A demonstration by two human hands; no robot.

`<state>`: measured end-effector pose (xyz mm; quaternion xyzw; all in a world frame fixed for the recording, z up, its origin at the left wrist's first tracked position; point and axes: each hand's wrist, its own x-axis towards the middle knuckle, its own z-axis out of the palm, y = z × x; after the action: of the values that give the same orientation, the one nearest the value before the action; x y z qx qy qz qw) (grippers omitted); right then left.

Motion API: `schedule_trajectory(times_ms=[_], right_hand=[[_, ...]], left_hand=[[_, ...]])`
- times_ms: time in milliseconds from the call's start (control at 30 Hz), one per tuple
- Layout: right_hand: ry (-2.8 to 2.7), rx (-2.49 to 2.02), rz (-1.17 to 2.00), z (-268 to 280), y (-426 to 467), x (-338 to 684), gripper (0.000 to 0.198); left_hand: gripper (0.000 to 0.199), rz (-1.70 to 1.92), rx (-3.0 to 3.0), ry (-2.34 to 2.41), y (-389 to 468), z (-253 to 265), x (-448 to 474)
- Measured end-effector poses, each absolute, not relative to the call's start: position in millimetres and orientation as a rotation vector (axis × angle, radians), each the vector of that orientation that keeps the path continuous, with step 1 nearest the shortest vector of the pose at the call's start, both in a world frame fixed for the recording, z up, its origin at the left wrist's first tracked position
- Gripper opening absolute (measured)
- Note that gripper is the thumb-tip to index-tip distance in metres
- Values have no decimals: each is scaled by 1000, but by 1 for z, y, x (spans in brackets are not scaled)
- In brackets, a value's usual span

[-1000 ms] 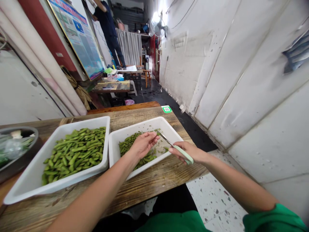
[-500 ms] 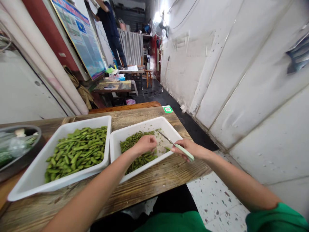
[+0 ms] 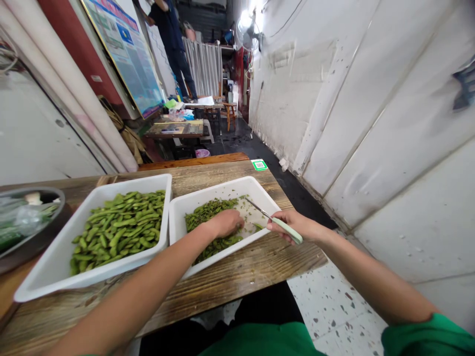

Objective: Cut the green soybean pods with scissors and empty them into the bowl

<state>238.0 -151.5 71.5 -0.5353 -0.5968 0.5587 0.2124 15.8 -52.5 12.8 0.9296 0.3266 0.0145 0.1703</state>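
Observation:
My right hand (image 3: 291,225) is closed round the pale green handles of a pair of scissors (image 3: 285,230). The blades point up and left over the right white tray (image 3: 256,184), which holds small trimmed scraps and green soybean pods (image 3: 202,213). Inside that tray, low over the pods, my left hand (image 3: 228,222) has its fingers curled downward; what they hold, if anything, is hidden. A single pod (image 3: 258,226) lies near the tray's right end, by the scissors. The left white tray (image 3: 40,284) carries a heap of whole soybean pods (image 3: 118,230).
A dark metal bowl (image 3: 61,212) with vegetables and a plastic bag stands at the far left. Both trays rest on a wooden table (image 3: 237,277). A QR code card (image 3: 259,164) lies at its far corner. A person (image 3: 174,44) stands at the back.
My left hand has lowered towards the pods, its fingers now pointing down. My right hand has barely moved with the scissors. The view has shifted slightly.

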Motion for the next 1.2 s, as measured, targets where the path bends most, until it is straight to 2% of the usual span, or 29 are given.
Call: schedule_trajectory(times_ms=[167,300,467,533,633,733,900,1100,1200], right_hand=[[-1647,-1508,1525,74,-151,238,42],[-1655,-1577,1495,77,-152,239,42],[-1626,-1563,1501,77,-154,239,43],[-1640,-1563,1486,76,-154,240,42],[-1698,-1588,1403,74,-153,242,41],[-1729,-1612,1358,73,-152,244,41],[-1760,-1580,1336,71,-150,241,43],[-1790,-1490,1397,74,-152,233,46],[-1938,-1453,1274,82,-156,230,43]], left_hand=[[14,103,2591,909,-43,2,10],[19,177,2488,946,-46,-4,14],[7,192,2407,983,-51,-10,29],[5,346,2242,987,-50,-6,31],[16,667,1709,1004,-47,7,27],[20,799,1247,896,-47,23,23],[7,787,910,805,-53,40,20],[10,760,919,819,-57,43,20],[11,771,923,769,-58,43,21]])
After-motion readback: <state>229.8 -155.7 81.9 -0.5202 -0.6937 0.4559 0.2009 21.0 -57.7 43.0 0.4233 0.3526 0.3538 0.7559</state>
